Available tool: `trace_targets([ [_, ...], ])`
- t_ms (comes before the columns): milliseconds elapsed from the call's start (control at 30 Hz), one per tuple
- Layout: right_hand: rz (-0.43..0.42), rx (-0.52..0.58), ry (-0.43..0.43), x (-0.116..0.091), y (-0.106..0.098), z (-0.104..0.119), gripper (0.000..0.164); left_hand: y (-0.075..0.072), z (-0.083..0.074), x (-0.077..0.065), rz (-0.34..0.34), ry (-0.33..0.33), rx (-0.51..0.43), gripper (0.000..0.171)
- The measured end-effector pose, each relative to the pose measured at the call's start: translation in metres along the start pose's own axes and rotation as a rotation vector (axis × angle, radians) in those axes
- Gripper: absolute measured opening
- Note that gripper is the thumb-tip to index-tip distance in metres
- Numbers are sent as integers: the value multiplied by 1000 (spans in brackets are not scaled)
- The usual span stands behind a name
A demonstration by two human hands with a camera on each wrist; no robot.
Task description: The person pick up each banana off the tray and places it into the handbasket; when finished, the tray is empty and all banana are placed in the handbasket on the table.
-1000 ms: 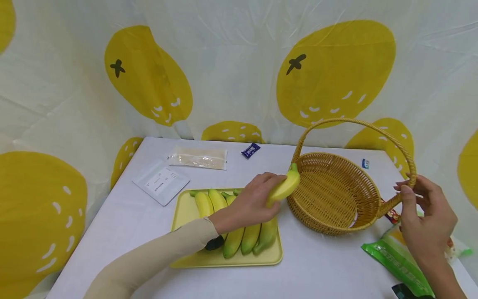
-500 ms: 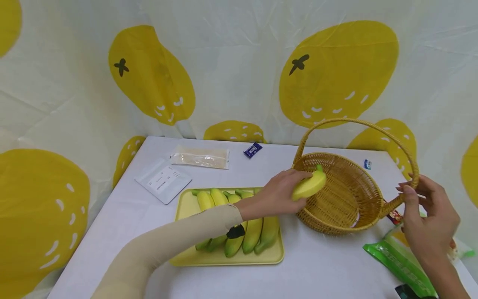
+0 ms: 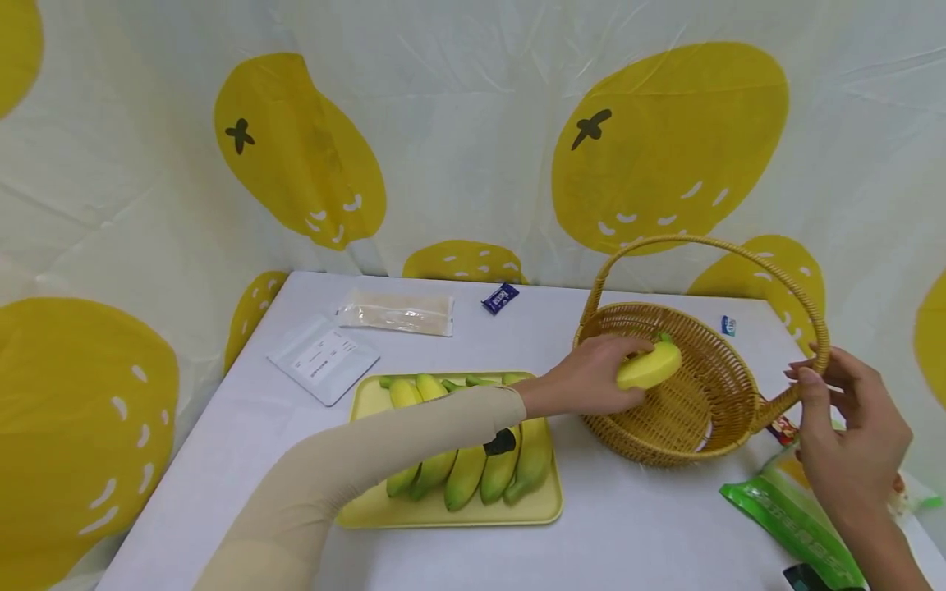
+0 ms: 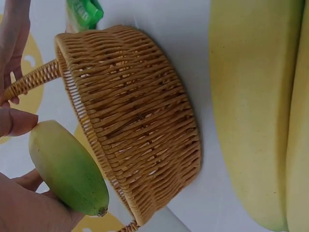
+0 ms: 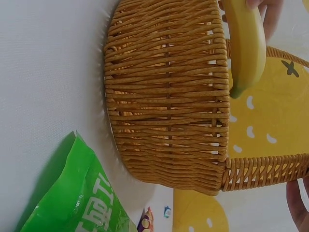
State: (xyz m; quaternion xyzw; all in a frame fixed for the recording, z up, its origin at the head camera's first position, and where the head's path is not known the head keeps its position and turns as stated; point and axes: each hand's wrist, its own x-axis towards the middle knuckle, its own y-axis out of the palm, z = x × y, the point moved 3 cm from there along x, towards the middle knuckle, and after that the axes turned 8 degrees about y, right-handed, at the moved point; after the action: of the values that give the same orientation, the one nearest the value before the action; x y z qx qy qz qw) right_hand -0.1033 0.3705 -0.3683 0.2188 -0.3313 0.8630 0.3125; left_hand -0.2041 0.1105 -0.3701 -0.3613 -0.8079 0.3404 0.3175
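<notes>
My left hand point(image 3: 602, 376) grips a yellow banana point(image 3: 650, 367) over the near-left side of a wicker basket point(image 3: 628, 443). In the left wrist view the banana's greenish end point(image 4: 72, 169) shows between thumb and fingers, beside the basket's rim. The right wrist view has the banana point(image 5: 246, 46) at rim height, above the opening. My right hand point(image 3: 850, 427) pinches the basket's arched handle point(image 3: 813, 320) low on its right side. Several bananas point(image 3: 466, 476) lie side by side on a yellow tray point(image 3: 369, 513), partly covered by my left sleeve.
A green snack bag point(image 3: 798, 525) lies under my right forearm, with a small red packet point(image 3: 782, 429) near the basket. Farther back are a blue wrapper point(image 3: 500, 298), a small blue-white packet point(image 3: 728, 326), a clear long packet point(image 3: 399, 313) and a silver pouch point(image 3: 323, 359).
My left hand has carried the banana rightward from beside the tray to over the basket. The right hand keeps its hold on the handle, and the basket stays in place.
</notes>
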Motion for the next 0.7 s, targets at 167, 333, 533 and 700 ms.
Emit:
trace_targets([
  [167, -4, 12, -1, 1, -1, -1, 38, 11, -1, 14, 47, -22, 22, 63],
  [333, 1, 18, -13, 0, -2, -1, 38, 20, -7, 25, 111, -37, 75, 65],
  [533, -7, 25, -35, -1, -3, -1, 37, 27, -21, 36, 174, -21, 74, 66],
  [700, -3, 31, -37, 1, -1, -1, 37, 42, -21, 45, 204, -8, 77, 65],
])
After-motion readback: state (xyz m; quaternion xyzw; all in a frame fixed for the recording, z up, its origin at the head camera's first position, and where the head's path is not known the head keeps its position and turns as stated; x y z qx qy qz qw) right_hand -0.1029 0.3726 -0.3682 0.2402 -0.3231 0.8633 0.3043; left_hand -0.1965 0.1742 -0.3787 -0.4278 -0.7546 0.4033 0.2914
